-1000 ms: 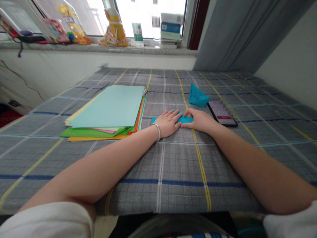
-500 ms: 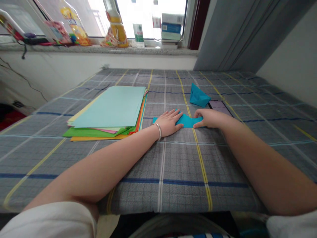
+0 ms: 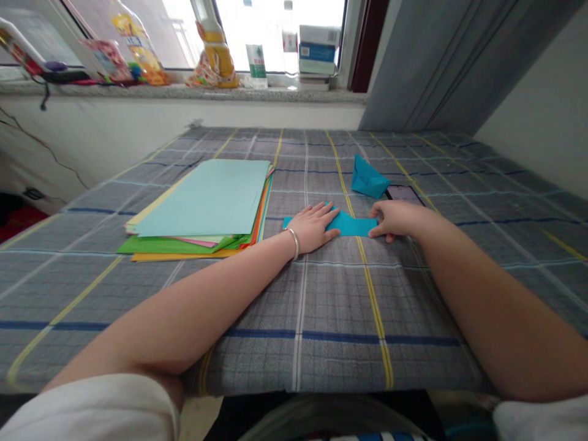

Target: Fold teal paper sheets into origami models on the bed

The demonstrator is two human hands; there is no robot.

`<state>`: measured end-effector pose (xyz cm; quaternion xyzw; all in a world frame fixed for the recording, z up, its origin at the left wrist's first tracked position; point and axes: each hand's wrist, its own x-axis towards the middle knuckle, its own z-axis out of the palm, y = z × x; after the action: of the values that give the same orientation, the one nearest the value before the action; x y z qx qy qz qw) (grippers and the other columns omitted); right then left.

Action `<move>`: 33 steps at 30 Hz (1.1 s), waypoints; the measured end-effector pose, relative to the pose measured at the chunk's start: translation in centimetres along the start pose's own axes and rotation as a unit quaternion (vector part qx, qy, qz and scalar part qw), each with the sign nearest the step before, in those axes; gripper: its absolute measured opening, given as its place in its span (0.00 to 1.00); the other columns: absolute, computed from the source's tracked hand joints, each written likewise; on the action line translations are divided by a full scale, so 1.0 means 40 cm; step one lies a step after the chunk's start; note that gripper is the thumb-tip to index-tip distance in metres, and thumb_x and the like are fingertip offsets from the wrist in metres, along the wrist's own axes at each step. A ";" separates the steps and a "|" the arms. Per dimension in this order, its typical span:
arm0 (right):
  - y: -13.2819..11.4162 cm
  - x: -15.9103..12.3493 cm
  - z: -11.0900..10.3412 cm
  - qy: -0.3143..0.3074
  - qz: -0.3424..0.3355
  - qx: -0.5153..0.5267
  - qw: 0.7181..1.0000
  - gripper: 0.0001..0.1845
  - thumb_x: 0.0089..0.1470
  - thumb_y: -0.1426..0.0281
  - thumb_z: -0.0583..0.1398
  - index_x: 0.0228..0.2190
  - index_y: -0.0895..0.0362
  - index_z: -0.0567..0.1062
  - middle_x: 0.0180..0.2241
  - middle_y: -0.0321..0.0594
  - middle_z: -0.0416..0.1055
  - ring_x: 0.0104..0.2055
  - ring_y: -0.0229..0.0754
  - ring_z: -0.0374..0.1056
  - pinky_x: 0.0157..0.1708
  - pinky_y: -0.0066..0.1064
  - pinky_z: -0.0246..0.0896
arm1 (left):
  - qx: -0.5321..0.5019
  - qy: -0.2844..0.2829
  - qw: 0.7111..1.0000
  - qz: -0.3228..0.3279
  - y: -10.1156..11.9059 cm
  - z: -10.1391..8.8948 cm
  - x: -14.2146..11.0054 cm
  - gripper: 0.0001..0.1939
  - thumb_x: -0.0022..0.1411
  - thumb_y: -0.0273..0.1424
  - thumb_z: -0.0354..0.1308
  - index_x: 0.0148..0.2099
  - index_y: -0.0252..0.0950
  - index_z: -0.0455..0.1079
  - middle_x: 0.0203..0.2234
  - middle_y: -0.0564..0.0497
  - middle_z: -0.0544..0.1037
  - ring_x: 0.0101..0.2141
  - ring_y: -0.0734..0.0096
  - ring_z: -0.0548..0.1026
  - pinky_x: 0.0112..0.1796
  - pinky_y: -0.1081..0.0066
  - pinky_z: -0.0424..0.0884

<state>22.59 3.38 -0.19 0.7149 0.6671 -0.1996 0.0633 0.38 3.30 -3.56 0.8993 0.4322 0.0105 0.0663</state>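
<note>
Grey plaid cloth [image 3: 340,367] bears stacked paper [image 3: 197,199]; teal strip [image 3: 353,226]; teal paper boat [image 3: 369,179]; a phone [image 3: 403,193].

Teal folded paper strip [image 3: 351,226], lying flat, left end under left hand [image 3: 312,227], right end against right hand [image 3: 397,219].

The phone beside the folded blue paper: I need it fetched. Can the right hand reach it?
Probably yes: the right hand rests just in front of the phone, with nothing but checked cloth between them.

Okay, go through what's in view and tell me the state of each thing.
left hand: flat on the blue strip
right hand: fingers on the strip's right end
blue strip: folded, lying flat
blue folded piece: resting on the cloth, untouched
phone: face up
paper stack: piled, pale blue sheet on top
</note>
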 end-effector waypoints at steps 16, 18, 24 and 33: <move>-0.006 -0.043 -0.022 0.189 -0.059 -0.102 0.975 0.02 0.47 0.73 0.62 0.27 0.54 0.75 0.30 0.44 0.76 0.33 0.48 0.71 0.29 0.35 0.58 | 0.009 0.000 1.000 0.002 -0.003 0.008 0.001 0.32 0.72 0.46 0.40 0.72 0.38 0.45 0.70 0.47 0.45 0.69 0.58 0.45 0.65 0.56 0.46; -0.034 -0.051 -0.002 0.233 -0.144 -0.030 0.961 0.06 0.50 0.74 0.58 0.31 0.54 0.75 0.33 0.42 0.77 0.34 0.45 0.71 0.32 0.34 0.59 | 0.011 0.004 1.000 0.001 -0.003 0.009 0.000 0.32 0.72 0.46 0.40 0.72 0.38 0.45 0.70 0.47 0.46 0.69 0.58 0.45 0.65 0.56 0.47; -0.101 -0.024 0.085 0.180 -0.253 0.054 0.949 0.04 0.52 0.73 0.58 0.28 0.54 0.73 0.30 0.37 0.75 0.33 0.41 0.68 0.34 0.31 0.58 | 0.002 0.008 1.000 -0.004 -0.002 0.008 0.001 0.33 0.71 0.46 0.41 0.71 0.35 0.46 0.70 0.46 0.47 0.69 0.61 0.45 0.65 0.58 0.47; -0.092 -0.010 0.091 0.159 -0.235 0.029 0.959 0.07 0.53 0.63 0.60 0.31 0.53 0.70 0.28 0.35 0.72 0.30 0.40 0.65 0.26 0.31 0.50 | -0.031 0.008 0.998 -0.062 -0.031 -0.013 -0.006 0.40 0.64 0.51 0.51 0.71 0.40 0.46 0.69 0.43 0.49 0.68 0.51 0.46 0.64 0.44 0.43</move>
<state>18.24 2.08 -2.72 0.5623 0.8114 -0.1122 -0.1132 -0.77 3.92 -3.18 0.8682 0.4869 0.0268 0.0916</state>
